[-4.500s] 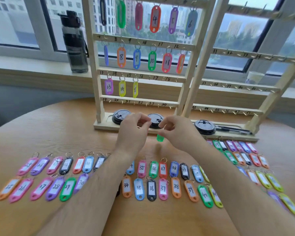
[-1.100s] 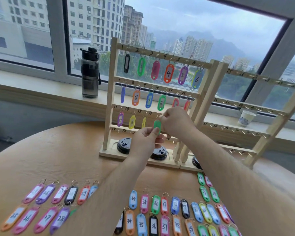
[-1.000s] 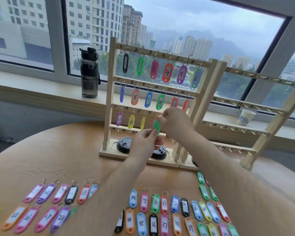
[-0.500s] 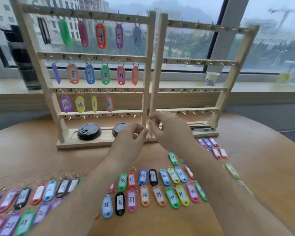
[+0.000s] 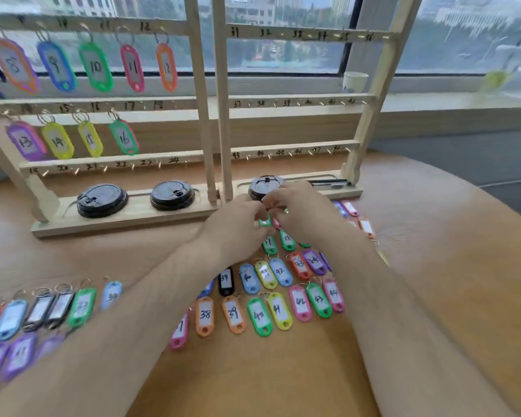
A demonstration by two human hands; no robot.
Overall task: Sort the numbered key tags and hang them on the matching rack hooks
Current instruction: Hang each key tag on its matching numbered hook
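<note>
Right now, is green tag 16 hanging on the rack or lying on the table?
Hanging: green tag 16 hangs by its ring from the rack, beside yellow tag 15.

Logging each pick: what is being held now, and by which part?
A green key tag, pinched by its upper end between the left hand and right hand; its number is hidden.
</note>
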